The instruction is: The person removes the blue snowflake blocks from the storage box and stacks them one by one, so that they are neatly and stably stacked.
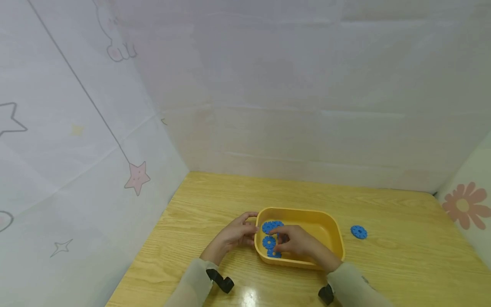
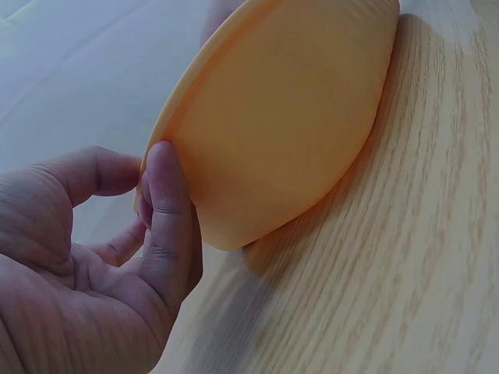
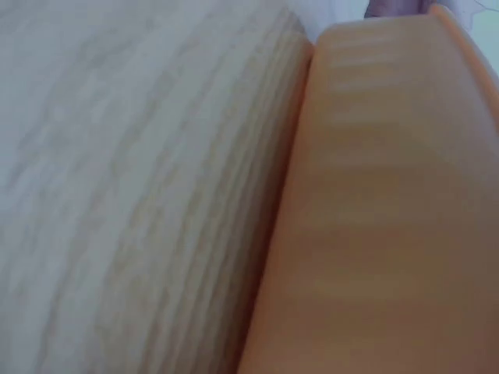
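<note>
A yellow plastic bin point(image 1: 318, 219) stands on the table, with several blue notched snowflake discs point(image 1: 269, 242) lying at its left end. At the bin's left wall, my left hand point(image 1: 238, 232) pinches the rim. The left wrist view shows its thumb and fingers on either side of the bin's edge. My right hand point(image 1: 298, 242) reaches into the bin over the discs, thumb and forefinger apart. A dark patch under its fingers is too small to make out. In the right wrist view, only the outer side of the bin point(image 3: 382, 195) shows and the right hand is hidden.
One more blue snowflake disc point(image 1: 359, 232) lies on the wooden table point(image 1: 402, 243) to the right of the bin. Pale printed cloth point(image 1: 268, 85) rises behind the table and along both sides.
</note>
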`<action>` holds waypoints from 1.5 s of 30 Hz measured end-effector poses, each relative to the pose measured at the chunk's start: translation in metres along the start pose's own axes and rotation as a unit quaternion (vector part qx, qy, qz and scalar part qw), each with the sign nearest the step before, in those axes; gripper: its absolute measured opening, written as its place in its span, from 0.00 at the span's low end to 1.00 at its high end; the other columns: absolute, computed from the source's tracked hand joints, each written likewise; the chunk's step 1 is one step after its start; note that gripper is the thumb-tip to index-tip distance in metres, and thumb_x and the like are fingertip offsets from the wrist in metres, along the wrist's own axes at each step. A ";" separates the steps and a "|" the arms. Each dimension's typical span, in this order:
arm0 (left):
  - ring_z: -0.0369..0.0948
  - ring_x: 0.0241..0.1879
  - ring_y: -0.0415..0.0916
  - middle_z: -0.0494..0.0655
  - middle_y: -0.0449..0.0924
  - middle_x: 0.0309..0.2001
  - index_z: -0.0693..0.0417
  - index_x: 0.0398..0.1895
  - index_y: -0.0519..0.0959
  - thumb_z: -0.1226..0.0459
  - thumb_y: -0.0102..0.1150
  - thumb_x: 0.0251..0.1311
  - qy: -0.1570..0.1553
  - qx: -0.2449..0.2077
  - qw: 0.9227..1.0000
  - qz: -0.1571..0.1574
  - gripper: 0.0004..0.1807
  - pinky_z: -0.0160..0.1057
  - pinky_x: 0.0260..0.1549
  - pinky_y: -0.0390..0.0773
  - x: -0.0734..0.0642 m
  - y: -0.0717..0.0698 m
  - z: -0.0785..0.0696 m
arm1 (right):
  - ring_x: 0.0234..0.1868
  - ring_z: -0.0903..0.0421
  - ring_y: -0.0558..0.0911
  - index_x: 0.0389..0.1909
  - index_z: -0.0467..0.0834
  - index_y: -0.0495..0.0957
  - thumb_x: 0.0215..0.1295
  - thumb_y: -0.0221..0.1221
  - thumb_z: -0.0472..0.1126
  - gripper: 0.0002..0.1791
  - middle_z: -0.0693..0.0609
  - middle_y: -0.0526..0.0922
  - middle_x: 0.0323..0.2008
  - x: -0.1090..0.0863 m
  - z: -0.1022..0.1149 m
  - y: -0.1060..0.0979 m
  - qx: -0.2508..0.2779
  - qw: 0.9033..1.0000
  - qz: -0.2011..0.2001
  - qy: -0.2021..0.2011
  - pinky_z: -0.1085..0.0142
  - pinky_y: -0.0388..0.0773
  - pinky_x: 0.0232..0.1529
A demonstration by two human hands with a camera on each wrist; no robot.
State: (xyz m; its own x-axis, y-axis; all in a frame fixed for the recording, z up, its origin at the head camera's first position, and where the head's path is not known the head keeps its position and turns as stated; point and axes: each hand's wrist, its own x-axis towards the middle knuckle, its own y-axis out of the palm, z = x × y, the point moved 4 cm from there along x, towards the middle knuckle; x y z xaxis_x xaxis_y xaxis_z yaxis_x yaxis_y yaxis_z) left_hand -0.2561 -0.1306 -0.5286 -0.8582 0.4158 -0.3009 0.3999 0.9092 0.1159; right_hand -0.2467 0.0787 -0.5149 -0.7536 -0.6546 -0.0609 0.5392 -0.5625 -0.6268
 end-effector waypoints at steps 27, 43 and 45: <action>0.39 0.31 0.79 0.59 0.77 0.49 0.53 0.74 0.63 0.69 0.58 0.68 0.004 0.015 1.000 0.000 0.31 0.36 0.29 0.84 0.000 0.000 -0.002 | 0.24 0.60 0.71 0.55 0.47 0.85 0.60 0.72 0.42 0.21 0.57 0.74 0.23 0.013 0.002 0.014 -0.091 0.992 -0.027 0.086 0.68 0.66 0.25; 0.40 0.32 0.79 0.61 0.76 0.49 0.53 0.73 0.63 0.68 0.58 0.67 -0.003 0.018 1.000 -0.004 0.32 0.37 0.30 0.84 -0.001 0.001 -0.005 | 0.24 0.59 0.70 0.50 0.43 0.83 0.59 0.72 0.39 0.18 0.55 0.73 0.22 0.015 0.003 0.015 -0.067 0.995 -0.023 0.075 0.67 0.67 0.26; 0.40 0.32 0.79 0.62 0.76 0.50 0.54 0.73 0.63 0.68 0.58 0.67 -0.002 0.020 1.000 -0.004 0.32 0.37 0.31 0.84 -0.001 0.001 -0.004 | 0.25 0.59 0.70 0.49 0.42 0.83 0.58 0.73 0.39 0.18 0.55 0.74 0.23 0.015 0.003 0.015 -0.076 0.995 -0.029 0.061 0.67 0.68 0.28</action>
State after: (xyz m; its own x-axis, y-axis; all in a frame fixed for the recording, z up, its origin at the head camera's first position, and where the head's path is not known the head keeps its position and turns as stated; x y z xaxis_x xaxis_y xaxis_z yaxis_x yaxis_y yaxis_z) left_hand -0.2561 -0.1301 -0.5241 -0.8599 0.4085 -0.3062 0.4057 0.9108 0.0758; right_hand -0.2485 0.0590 -0.5233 -0.8267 -0.5520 -0.1088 0.4375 -0.5092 -0.7412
